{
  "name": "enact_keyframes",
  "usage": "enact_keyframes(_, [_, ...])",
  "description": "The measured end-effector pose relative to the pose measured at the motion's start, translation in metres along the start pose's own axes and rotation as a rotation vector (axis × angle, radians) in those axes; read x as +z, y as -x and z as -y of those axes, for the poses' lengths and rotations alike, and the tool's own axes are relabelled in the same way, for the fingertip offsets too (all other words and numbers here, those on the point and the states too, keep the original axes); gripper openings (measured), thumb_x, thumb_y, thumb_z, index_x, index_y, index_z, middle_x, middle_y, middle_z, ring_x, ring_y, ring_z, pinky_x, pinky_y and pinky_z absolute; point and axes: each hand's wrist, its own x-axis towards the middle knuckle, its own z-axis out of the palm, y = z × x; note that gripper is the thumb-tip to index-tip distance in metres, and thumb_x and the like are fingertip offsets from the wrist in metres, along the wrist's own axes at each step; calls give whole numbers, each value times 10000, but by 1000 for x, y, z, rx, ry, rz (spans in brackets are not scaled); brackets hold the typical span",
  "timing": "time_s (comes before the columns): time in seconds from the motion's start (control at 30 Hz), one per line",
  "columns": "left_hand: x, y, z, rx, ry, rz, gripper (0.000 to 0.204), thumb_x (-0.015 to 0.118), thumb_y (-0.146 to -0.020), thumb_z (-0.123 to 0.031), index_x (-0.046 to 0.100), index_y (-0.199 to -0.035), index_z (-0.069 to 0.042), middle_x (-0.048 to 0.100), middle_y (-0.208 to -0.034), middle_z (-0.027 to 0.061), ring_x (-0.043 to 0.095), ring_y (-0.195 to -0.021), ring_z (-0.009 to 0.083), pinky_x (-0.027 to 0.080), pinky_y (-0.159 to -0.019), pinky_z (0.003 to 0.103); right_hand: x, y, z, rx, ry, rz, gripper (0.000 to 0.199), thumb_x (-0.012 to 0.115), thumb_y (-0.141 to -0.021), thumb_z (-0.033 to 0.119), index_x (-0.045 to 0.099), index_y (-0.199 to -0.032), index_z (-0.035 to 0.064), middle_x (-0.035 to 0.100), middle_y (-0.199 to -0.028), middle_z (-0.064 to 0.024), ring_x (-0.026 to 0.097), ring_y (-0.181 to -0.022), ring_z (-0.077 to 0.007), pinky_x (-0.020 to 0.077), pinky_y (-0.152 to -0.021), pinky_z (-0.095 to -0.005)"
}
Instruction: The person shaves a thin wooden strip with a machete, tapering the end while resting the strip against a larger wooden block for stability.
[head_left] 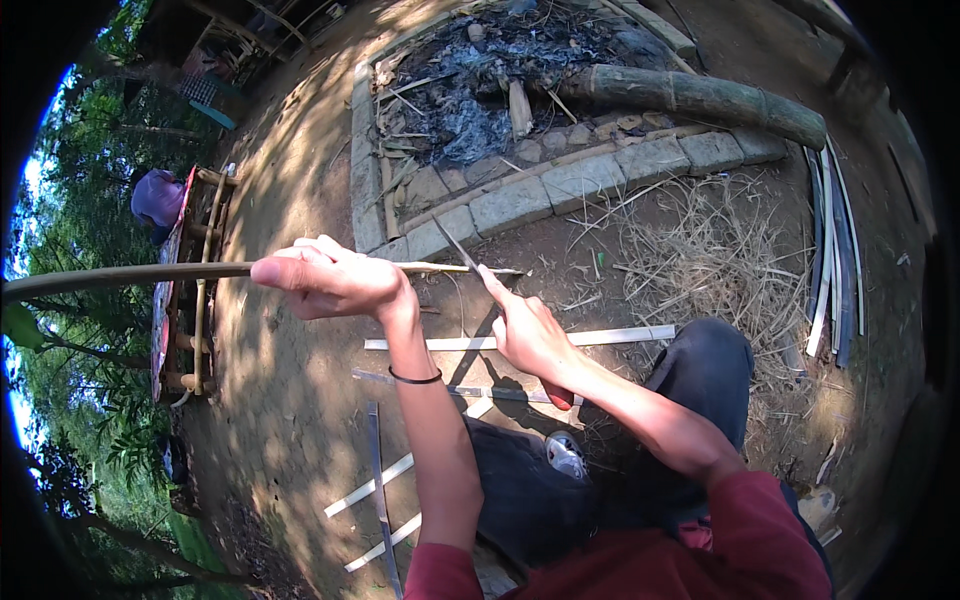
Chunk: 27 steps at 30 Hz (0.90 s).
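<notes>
My left hand [340,282] is closed around a long thin bamboo strip [130,276], which runs from the left edge of the view past my fist toward the right. Its outer part is dark; beyond my fist it looks pale and ends in a darker tip. In my right hand [530,338] is a knife [460,250], its narrow blade crossing the strip near the tip. The knife's reddish-brown handle end shows below my palm. A pale flat bamboo slat [620,335] lies on the ground under my right hand, with a dark slat [376,470] further left.
Ahead is a stone-edged fire pit [590,182] with ash and a thick bamboo log [690,92] across it. Shavings [720,240] are heaped to the right, beside a bundle of long strips [835,250]. A low bamboo bench [203,290] with a purple cap [158,197] stands left.
</notes>
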Motion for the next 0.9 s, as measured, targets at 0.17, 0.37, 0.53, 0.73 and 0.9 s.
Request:
enact_keyframes(0.17, [-2, 4, 3, 20, -47, 29, 580, 376, -1039, -533, 177, -629, -175, 190, -561, -72, 180, -496, 53, 154, -446, 254, -15, 7, 37, -84, -51, -13, 753, 500, -779, -35, 308, -1504, 27, 596, -646, -260, 609, -582, -416, 495, -624, -492])
enact_keyframes(0.37, [-6, -4, -1, -41, -60, 3, 603, 401, -1016, -572, 197, -607, -179, 210, -517, -63, 208, -457, 61, 178, -429, 256, 4, -4, -25, 95, 49, 37, 739, 508, -793, 6, 332, -1506, 81, 603, -672, -290, 654, -695, -437, 502, -726, -509])
enact_keyframes(0.53, [-12, -6, 1, -36, -80, 48, 625, 442, -993, -589, 249, -573, -168, 290, -452, -45, 294, -388, 63, 242, -402, 235, -32, -1, 37, 8, -70, 16, 694, 491, -824, -16, 352, -1497, 81, 644, -858, -307, 664, -719, -411, 519, -726, -439])
enact_keyframes(0.73, [-4, 11, -2, -34, -44, 96, 611, 426, -1004, -574, 252, -586, -164, 292, -456, -42, 305, -383, 54, 237, -390, 229, -36, 4, 57, -121, -118, -40, 689, 483, -814, -31, 352, -1487, 39, 614, -790, -309, 634, -640, -409, 504, -680, -450])
enact_keyframes(0.9, [-4, 10, -7, -18, 21, 122, 600, 414, -1017, -553, 240, -596, -163, 258, -484, -53, 262, -396, 48, 181, -383, 242, -31, 1, 38, -12, -71, 31, 713, 486, -790, -14, 333, -1487, 14, 604, -704, -305, 645, -702, -448, 507, -723, -493])
